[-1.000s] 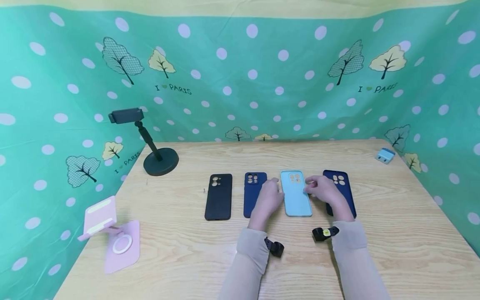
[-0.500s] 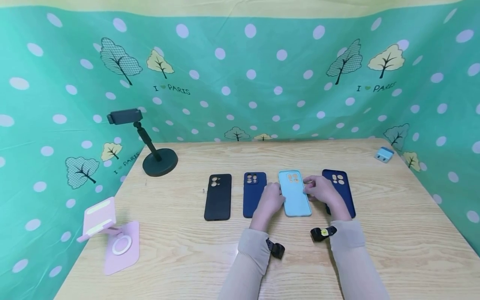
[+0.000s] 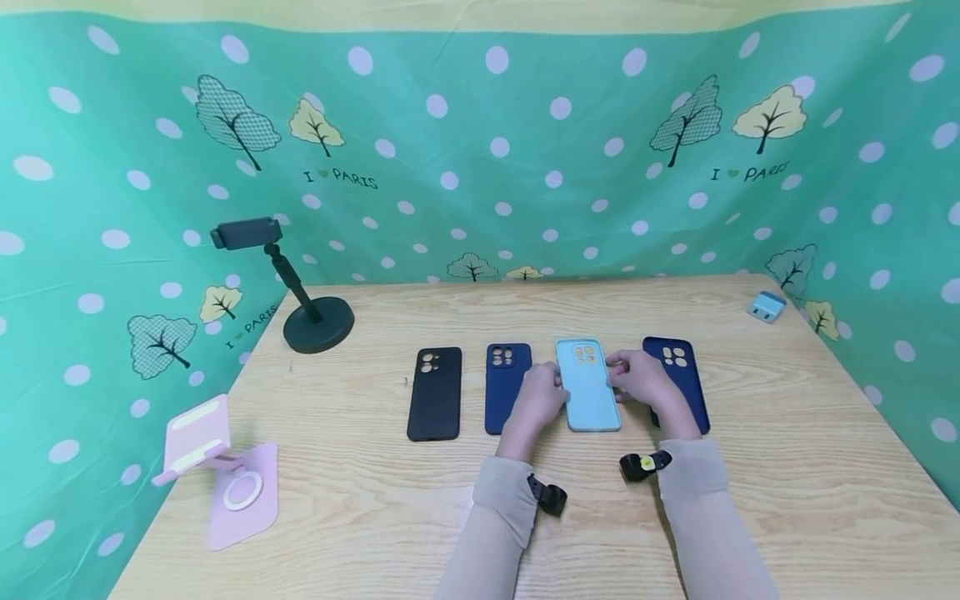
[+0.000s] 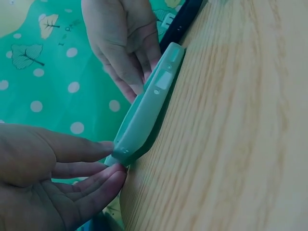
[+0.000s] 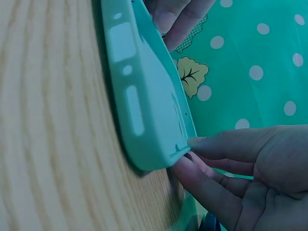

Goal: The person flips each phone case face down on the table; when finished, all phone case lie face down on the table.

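The pale blue case [image 3: 590,392] lies in the frame's centre, a little right of the middle and below it, hollow side up on the worktop [image 3: 360,508], between the left navy case [image 3: 502,390] and the right navy case [image 3: 687,375]. Both hands are on it: the left hand [image 3: 536,398] pinches its left edge between thumb and fingers [image 4: 94,185], and the right hand [image 3: 642,379] pinches the rim on the opposite edge, thumb against fingertips. It looks like thin, soft silicone, so it should be very light, bendy and hard to break; a firm squeeze on both long sides would probably bow the walls inward rather than crack anything. The surface seems matte and likely a bit grippy, so slipping is a small worry, while twisting is a greater one if only one corner is lifted. The best hold is probably the raised rim, midway along the long sides or at the corners, where the wall should be stiffest; the camera holes [image 3: 585,355] near its upper end and the side slots [image 5: 134,110] are weaker, floppier places to pinch.
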`<action>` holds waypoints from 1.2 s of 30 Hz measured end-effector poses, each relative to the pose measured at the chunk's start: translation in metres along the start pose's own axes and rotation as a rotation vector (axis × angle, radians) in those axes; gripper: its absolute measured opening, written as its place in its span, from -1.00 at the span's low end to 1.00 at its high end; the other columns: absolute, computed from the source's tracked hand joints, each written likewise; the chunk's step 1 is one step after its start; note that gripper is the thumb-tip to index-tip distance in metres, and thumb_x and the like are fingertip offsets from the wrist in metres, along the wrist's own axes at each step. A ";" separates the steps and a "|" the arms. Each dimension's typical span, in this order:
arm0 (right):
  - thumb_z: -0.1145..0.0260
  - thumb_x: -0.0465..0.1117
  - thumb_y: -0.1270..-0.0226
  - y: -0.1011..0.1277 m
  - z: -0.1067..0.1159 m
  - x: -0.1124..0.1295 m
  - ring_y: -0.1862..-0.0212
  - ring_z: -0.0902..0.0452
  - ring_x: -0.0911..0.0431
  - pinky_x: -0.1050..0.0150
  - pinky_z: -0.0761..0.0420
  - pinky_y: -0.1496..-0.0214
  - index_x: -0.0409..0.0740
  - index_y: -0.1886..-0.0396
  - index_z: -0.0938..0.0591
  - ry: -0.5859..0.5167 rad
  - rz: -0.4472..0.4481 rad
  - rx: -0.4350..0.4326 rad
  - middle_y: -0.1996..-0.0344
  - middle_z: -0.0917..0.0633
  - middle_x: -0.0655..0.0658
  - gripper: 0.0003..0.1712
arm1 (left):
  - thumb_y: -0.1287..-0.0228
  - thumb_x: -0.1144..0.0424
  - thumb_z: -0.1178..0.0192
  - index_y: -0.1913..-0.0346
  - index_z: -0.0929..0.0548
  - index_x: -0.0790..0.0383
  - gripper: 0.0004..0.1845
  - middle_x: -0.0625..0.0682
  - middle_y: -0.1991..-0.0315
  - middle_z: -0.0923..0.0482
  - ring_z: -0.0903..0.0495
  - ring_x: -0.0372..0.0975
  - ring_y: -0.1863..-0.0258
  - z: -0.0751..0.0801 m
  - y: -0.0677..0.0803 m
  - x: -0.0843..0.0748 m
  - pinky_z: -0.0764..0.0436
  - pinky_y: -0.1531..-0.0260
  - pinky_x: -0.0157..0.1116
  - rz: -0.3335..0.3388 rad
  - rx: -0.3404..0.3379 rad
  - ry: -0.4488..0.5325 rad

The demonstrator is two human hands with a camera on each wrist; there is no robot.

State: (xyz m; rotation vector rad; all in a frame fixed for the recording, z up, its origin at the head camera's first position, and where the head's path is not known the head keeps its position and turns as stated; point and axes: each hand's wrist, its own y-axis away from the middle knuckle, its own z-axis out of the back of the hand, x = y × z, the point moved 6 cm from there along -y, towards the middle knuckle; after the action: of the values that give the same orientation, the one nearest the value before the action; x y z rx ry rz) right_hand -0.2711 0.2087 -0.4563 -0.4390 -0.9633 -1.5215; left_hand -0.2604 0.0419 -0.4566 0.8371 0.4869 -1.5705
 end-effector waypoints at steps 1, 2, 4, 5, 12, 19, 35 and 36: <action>-0.14 -0.40 -0.36 0.000 0.000 0.000 0.32 -0.56 0.14 0.32 -0.69 0.28 -0.43 -0.27 -0.41 0.000 0.000 0.000 0.16 -0.52 -0.25 -0.51 | -0.25 0.39 -0.25 0.29 -0.55 0.32 -0.92 -0.02 0.40 -0.38 -0.38 -0.24 0.43 0.000 0.000 0.000 -0.37 0.50 -0.41 -0.002 0.000 0.018; -0.14 -0.40 -0.36 0.000 0.000 0.000 0.32 -0.56 0.13 0.32 -0.69 0.27 -0.42 -0.27 -0.41 -0.003 -0.005 -0.002 0.16 -0.52 -0.25 -0.52 | -0.24 0.39 -0.25 0.26 -0.56 0.33 -0.91 -0.03 0.40 -0.39 -0.39 -0.25 0.43 0.001 0.000 0.001 -0.38 0.50 -0.41 -0.005 -0.001 0.033; -0.13 -0.40 -0.37 -0.001 0.000 0.000 0.31 -0.56 0.13 0.32 -0.69 0.27 -0.43 -0.27 -0.40 -0.003 -0.005 -0.001 0.16 -0.51 -0.25 -0.52 | -0.23 0.40 -0.26 0.17 -0.58 0.34 -0.86 -0.03 0.39 -0.43 -0.41 -0.26 0.42 0.001 -0.001 0.002 -0.42 0.46 -0.41 -0.009 -0.004 0.058; -0.12 -0.41 -0.37 -0.001 0.000 0.000 0.31 -0.56 0.13 0.32 -0.69 0.27 -0.43 -0.27 -0.40 -0.002 -0.005 0.000 0.16 -0.51 -0.25 -0.52 | -0.23 0.40 -0.27 0.11 -0.59 0.34 -0.82 -0.04 0.37 -0.46 -0.44 -0.27 0.40 0.002 -0.001 0.002 -0.45 0.43 -0.41 -0.009 -0.005 0.069; -0.14 -0.41 -0.36 -0.001 0.000 -0.001 0.33 -0.56 0.13 0.32 -0.68 0.28 -0.44 -0.26 -0.41 -0.002 -0.011 0.002 0.15 -0.51 -0.25 -0.52 | -0.25 0.36 -0.27 -0.21 -0.53 0.34 -0.55 0.05 0.14 -0.61 -0.61 -0.25 0.20 0.004 -0.001 0.001 -0.62 0.18 -0.35 -0.020 -0.011 0.149; -0.17 -0.41 -0.35 -0.002 0.000 -0.001 0.31 -0.57 0.12 0.32 -0.68 0.28 -0.45 -0.24 -0.42 0.007 0.004 -0.015 0.13 -0.53 -0.28 -0.53 | -0.25 0.33 -0.29 -0.22 -0.51 0.36 -0.52 0.07 0.13 -0.63 -0.63 -0.26 0.21 0.008 -0.002 -0.006 -0.61 0.21 -0.43 -0.074 -0.014 0.193; -0.17 -0.36 -0.38 -0.003 -0.005 0.003 0.25 -0.62 0.11 0.32 -0.70 0.22 -0.44 -0.25 -0.43 -0.022 0.046 0.010 0.06 -0.57 -0.34 -0.53 | -0.28 0.28 -0.27 -0.22 -0.53 0.30 -0.54 0.08 0.00 -0.57 -0.63 -0.20 0.06 0.011 0.001 -0.015 -0.62 0.19 -0.44 -0.169 -0.032 0.307; -0.17 -0.36 -0.38 -0.003 -0.005 0.003 0.25 -0.62 0.11 0.32 -0.70 0.22 -0.42 -0.25 -0.44 -0.029 0.045 0.011 0.06 -0.58 -0.33 -0.53 | -0.29 0.27 -0.27 -0.22 -0.53 0.29 -0.55 0.08 -0.01 -0.57 -0.62 -0.20 0.06 0.011 0.001 -0.015 -0.62 0.20 -0.44 -0.175 -0.033 0.313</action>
State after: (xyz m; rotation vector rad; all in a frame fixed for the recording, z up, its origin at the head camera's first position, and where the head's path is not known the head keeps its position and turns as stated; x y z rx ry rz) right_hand -0.2735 0.2027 -0.4582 -0.4727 -0.9773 -1.4727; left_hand -0.2624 0.0439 -0.4378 1.0443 0.8282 -1.5911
